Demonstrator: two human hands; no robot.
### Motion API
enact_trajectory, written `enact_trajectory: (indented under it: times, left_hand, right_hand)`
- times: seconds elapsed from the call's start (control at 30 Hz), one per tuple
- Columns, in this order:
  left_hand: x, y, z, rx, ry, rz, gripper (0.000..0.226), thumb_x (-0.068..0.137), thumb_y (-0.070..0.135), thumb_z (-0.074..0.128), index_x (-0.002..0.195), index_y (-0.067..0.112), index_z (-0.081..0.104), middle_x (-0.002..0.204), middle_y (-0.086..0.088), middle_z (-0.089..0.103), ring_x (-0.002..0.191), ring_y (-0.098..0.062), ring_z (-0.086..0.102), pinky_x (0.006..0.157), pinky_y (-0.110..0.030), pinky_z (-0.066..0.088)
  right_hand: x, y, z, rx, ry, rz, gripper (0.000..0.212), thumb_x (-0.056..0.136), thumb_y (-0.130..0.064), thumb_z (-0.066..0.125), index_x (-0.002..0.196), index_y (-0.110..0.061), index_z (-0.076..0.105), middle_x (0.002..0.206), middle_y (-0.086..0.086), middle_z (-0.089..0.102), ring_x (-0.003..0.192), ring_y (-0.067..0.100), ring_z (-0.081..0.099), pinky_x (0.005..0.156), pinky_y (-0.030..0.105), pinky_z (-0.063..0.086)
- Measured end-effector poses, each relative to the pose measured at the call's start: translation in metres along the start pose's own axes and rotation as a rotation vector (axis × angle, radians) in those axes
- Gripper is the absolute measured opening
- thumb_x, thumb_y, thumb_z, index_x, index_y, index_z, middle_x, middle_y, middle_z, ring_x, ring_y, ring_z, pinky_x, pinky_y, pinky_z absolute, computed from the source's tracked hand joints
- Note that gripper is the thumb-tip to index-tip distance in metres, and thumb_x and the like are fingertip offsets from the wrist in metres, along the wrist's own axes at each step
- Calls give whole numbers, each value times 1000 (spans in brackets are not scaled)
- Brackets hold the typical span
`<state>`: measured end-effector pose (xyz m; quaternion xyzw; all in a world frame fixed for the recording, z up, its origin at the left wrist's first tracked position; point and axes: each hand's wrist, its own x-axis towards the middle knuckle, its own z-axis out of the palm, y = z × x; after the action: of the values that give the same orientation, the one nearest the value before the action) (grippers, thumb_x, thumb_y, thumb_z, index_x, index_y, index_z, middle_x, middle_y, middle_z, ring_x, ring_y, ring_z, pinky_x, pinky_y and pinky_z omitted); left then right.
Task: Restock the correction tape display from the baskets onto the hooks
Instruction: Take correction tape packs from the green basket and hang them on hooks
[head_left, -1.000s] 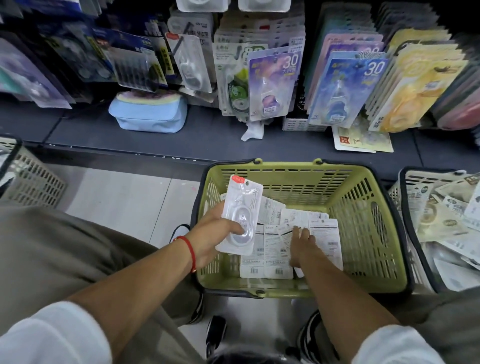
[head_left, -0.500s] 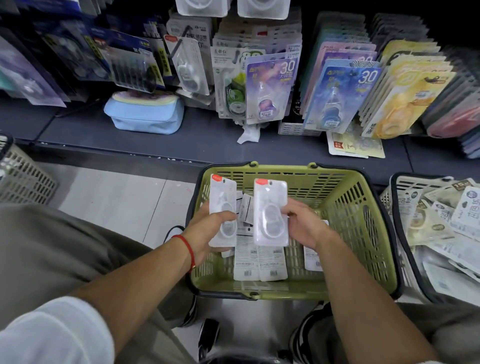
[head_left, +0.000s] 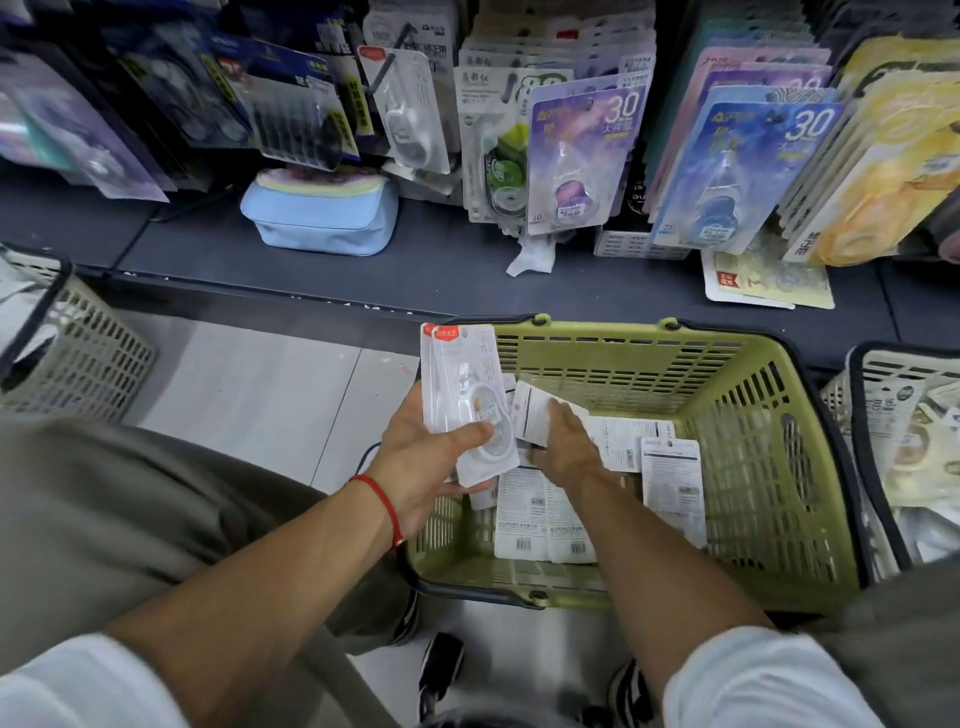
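- The green basket (head_left: 727, 467) is of matt plastic, with slotted walls.
- The packs (head_left: 462, 395) in the left hand (head_left: 421, 462) are clear glossy plastic blisters over white card.
- The packs lying in the basket (head_left: 670, 483) show matt white paper backs with printed text.
- The pouch (head_left: 319, 218) on the shelf (head_left: 311, 280) looks like soft pale blue cloth.
- The shelf has a dark, smooth, matt surface.
- The floor (head_left: 249, 389) is of smooth light tiles.
- The hanging packs (head_left: 576, 150) have shiny printed card.
- The bracelet (head_left: 384, 501) is a red cord.

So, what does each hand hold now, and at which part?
The left hand grips stacked white packs at their lower end, thumb across the front. The right hand pinches a pack by its lower edge.
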<state>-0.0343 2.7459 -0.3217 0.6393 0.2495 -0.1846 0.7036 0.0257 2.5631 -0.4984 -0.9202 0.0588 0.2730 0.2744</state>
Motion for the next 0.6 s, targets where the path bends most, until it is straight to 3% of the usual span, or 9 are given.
enact_trajectory:
  times: [0.07, 0.2, 0.23, 0.3, 0.37, 0.43, 0.5, 0.57, 0.6]
  left_hand:
    - [-1, 1, 1, 7, -12, 14, 58, 88, 3, 80, 130, 38, 61, 121, 2, 74, 109, -27, 72, 76, -55, 65]
    - [3, 4, 1, 12, 2, 19, 57, 88, 3, 80, 131, 35, 62, 121, -1, 74, 110, -29, 72, 69, -47, 65]
    - [4, 4, 1, 11, 13, 22, 56, 87, 3, 81, 129, 35, 63, 119, -1, 75, 107, -28, 73, 67, -46, 65]
    - [8, 5, 0, 22, 34, 34, 55, 85, 5, 83, 126, 36, 63, 117, 0, 75, 105, -26, 74, 67, -46, 66]
    - [11, 6, 1, 31, 61, 51, 55, 84, 8, 85, 126, 36, 62, 118, -1, 74, 105, -28, 73, 67, -46, 66]
    - [10, 8, 4, 32, 93, 79, 55, 84, 10, 86, 127, 34, 62, 120, -3, 73, 107, -30, 72, 71, -50, 66]
    - [7, 13, 11, 24, 110, 129, 55, 84, 10, 86, 129, 32, 62, 122, -4, 72, 111, -31, 70, 82, -58, 64]
    - [1, 21, 22, -24, 88, 174, 51, 86, 10, 85, 128, 30, 63, 120, -4, 74, 108, -30, 73, 85, -59, 63]
    - [-3, 28, 28, -60, 53, 189, 48, 87, 11, 84, 126, 31, 64, 118, -4, 76, 104, -28, 75, 83, -58, 64]
  right_hand:
    - [7, 4, 7, 7, 94, -30, 75, 98, -20, 72, 159, -11, 29, 161, 14, 39, 147, 35, 41, 117, 50, 40]
    - [2, 23, -1, 201, 51, -84, 58, 108, -24, 58, 161, -10, 39, 164, 13, 42, 149, 32, 43, 121, 43, 36]
    - [-2, 27, -9, 248, 99, -91, 48, 110, -27, 55, 154, -10, 51, 152, 15, 57, 138, 33, 54, 112, 41, 44]
    - [-7, 29, -28, 297, 238, -110, 34, 110, -31, 52, 117, -7, 74, 99, 15, 74, 92, 33, 66, 77, 38, 49]
    - [-14, 23, -52, 336, 323, -164, 35, 109, -26, 55, 82, -7, 63, 67, 3, 55, 67, 23, 50, 62, 35, 35]
    - [-24, 15, -79, 416, 347, -193, 35, 108, -21, 57, 77, -6, 58, 66, -1, 48, 67, 18, 43, 63, 34, 32]
    - [-42, 6, -109, 636, 369, -174, 30, 109, -20, 55, 87, -5, 69, 75, -2, 60, 75, 15, 53, 68, 30, 39]
    - [-64, -11, -140, 914, 352, -160, 32, 108, -21, 56, 89, -25, 81, 82, -20, 74, 78, -1, 67, 72, 18, 51]
    - [-73, -23, -155, 1027, 319, -147, 32, 107, -22, 59, 87, -29, 82, 86, -21, 76, 82, -2, 71, 76, 17, 54]
